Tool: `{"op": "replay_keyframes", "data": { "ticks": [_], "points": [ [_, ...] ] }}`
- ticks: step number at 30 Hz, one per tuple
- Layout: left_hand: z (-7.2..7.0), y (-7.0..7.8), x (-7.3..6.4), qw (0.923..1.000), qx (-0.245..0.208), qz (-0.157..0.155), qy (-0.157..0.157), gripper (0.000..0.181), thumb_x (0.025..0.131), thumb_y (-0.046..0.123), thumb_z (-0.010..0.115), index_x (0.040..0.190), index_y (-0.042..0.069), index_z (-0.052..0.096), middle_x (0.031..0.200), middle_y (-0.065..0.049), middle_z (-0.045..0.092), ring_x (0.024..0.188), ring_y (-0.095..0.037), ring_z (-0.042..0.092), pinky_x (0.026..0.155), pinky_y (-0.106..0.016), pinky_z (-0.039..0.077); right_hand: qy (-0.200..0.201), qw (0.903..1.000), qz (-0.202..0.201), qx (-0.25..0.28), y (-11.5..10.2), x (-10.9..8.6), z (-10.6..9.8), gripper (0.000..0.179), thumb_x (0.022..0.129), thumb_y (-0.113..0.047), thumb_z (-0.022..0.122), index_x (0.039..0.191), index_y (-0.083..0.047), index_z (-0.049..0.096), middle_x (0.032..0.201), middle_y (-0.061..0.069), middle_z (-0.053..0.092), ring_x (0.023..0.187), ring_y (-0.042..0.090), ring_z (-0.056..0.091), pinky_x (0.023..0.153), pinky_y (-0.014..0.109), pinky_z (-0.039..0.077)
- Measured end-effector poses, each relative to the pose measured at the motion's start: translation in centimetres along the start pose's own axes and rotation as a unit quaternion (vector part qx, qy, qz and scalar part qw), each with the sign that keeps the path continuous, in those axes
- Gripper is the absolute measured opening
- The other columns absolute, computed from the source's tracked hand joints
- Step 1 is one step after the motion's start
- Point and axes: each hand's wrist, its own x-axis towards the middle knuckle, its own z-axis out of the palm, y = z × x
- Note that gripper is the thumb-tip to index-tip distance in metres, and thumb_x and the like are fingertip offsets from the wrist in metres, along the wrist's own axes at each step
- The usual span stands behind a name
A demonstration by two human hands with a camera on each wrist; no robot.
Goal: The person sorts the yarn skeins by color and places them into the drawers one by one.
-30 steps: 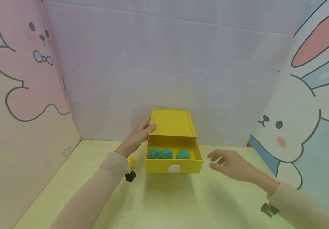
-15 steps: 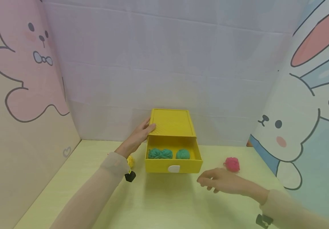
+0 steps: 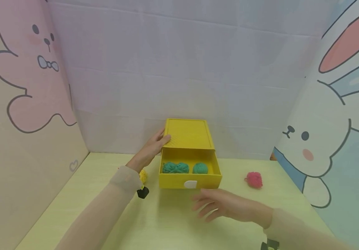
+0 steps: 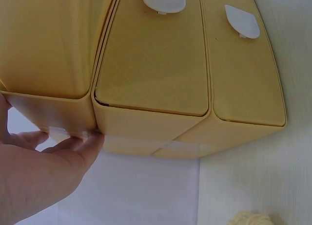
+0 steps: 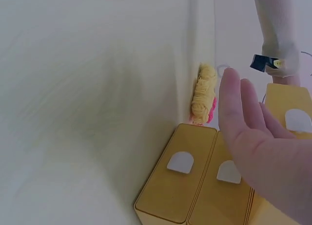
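My left hand (image 3: 149,151) holds a yellow drawer cabinet (image 3: 188,133) by its upper left edge, thumb on top. In the left wrist view its fingers (image 4: 73,149) touch the cabinet's side. The top drawer (image 3: 173,181) is pulled out. Inside lie a looped bundle of teal yarn (image 3: 175,168) and a round ball of teal yarn (image 3: 200,168). In front of the drawer, low on its right, is my right hand (image 3: 226,205), fingers spread and holding nothing. In the right wrist view this hand (image 5: 263,132) is seen beside the cabinet, whose lower two drawers are closed.
A pink yarn ball (image 3: 254,180) lies on the table (image 3: 167,222) to the right. Yellow yarn (image 3: 143,176) sits left of the cabinet, partly behind the left sleeve; bits of pink show beside it in the right wrist view. Printed walls stand on both sides, with a pale wall behind.
My right hand has moved left and toward me, from right of the drawer to in front of it, and its fingers have spread. The pink yarn ball has come into view. The left hand stays put.
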Motion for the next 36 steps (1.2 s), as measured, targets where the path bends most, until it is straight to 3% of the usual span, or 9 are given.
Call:
{"op": "replay_keyframes", "data": {
  "ticks": [12, 17, 24, 29, 36],
  "points": [
    [-0.1, -0.1, 0.0, 1.0, -0.001, -0.002, -0.003, 0.077, 0.112, 0.05, 0.05, 0.173, 0.032, 0.006, 0.178, -0.009, 0.012, 0.162, -0.037, 0.018, 0.126, -0.066, 0.022, -0.008, 0.9913, -0.003, 0.131, -0.7, 2.5, 2.4, 0.071, 0.115, -0.054, 0.032, 0.157, 0.002, 0.043, 0.145, 0.017, 0.063, 0.129, 0.037, 0.065, 0.106, 0.044, 0.056],
    [0.0, -0.1, 0.1, 1.0, 0.004, -0.008, 0.004, 0.078, 0.111, 0.052, 0.05, 0.173, 0.031, 0.006, 0.178, -0.01, 0.013, 0.162, -0.037, 0.02, 0.126, -0.065, 0.024, -0.005, 0.984, -0.014, 0.177, -0.6, 3.2, 2.7, 0.063, 0.115, -0.053, 0.035, 0.15, -0.002, 0.05, 0.139, 0.01, 0.067, 0.124, 0.033, 0.068, 0.103, 0.04, 0.057],
    [0.2, 0.2, 0.0, 1.0, 0.002, -0.006, 0.005, 0.078, 0.112, 0.049, 0.05, 0.173, 0.029, 0.006, 0.177, -0.012, 0.016, 0.16, -0.039, 0.025, 0.125, -0.065, 0.026, 0.033, 0.974, -0.019, 0.223, -0.3, 3.6, 2.8, 0.051, 0.114, -0.051, 0.042, 0.136, -0.01, 0.062, 0.133, 0.007, 0.07, 0.117, 0.028, 0.071, 0.105, 0.041, 0.057],
    [0.2, 0.3, 0.1, 1.0, 0.004, -0.006, 0.004, 0.077, 0.113, 0.047, 0.049, 0.173, 0.029, 0.005, 0.177, -0.012, 0.016, 0.16, -0.039, 0.024, 0.125, -0.065, 0.025, 0.056, 0.9695, -0.027, 0.237, -0.2, 3.8, 2.6, 0.043, 0.113, -0.05, 0.046, 0.128, -0.016, 0.066, 0.128, 0.003, 0.074, 0.115, 0.027, 0.072, 0.105, 0.041, 0.057],
    [0.2, 0.2, 0.1, 0.9999, 0.0, -0.009, 0.004, 0.077, 0.113, 0.048, 0.05, 0.173, 0.029, 0.006, 0.177, -0.013, 0.015, 0.161, -0.038, 0.022, 0.126, -0.064, 0.025, 0.067, 0.973, -0.039, 0.217, -0.5, 4.4, 2.3, 0.04, 0.114, -0.047, 0.045, 0.125, -0.016, 0.067, 0.126, 0.004, 0.074, 0.113, 0.027, 0.072, 0.102, 0.038, 0.058]
  ]
}}
